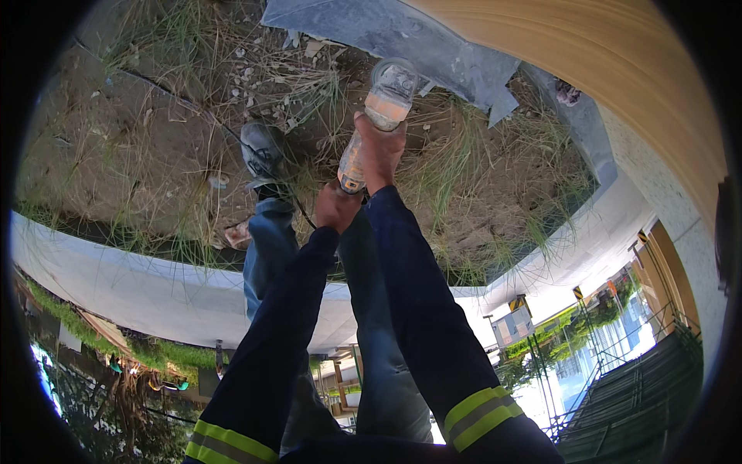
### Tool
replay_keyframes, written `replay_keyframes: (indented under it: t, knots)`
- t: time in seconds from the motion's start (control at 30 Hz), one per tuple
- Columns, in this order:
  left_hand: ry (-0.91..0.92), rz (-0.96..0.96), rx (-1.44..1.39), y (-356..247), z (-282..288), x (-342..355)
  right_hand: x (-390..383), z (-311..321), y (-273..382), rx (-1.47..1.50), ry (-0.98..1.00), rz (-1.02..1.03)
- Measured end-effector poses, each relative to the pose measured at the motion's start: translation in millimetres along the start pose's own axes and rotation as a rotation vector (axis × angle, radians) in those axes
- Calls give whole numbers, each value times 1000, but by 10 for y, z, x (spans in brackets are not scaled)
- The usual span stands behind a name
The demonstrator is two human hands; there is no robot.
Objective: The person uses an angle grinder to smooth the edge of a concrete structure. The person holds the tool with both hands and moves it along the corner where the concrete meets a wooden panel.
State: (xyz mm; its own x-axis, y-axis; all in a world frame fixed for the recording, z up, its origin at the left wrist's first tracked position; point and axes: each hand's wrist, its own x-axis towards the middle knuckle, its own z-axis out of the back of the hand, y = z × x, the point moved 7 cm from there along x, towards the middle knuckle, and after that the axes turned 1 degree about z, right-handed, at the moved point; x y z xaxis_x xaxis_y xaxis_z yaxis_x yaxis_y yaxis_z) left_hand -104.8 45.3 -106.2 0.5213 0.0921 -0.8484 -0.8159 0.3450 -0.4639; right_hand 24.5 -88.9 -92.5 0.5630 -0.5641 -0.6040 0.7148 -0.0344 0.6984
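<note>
A dusty angle grinder with an orange and grey body is gripped in both hands, its head pointing away from me. My right hand wraps around the body just behind the head. At the rear end of the tool, my left hand is closed around the handle. The round disc at the head lies close to the lower edge of a grey stone slab; whether they touch I cannot tell. A black power cord runs from near my left hand across the soil to the upper left.
Sandy soil with tufts of grass and stone chips surrounds my shoe. A pale curved kerb borders the bed behind my feet. A tan curved panel rises at the right above the slab. Scaffolding stands at lower right.
</note>
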Motion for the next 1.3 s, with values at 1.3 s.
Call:
replay_keyframes:
  t: [1.3]
  knots:
    - [-23,-61,-150,123,-24,172,42,-193,114,41,24,30]
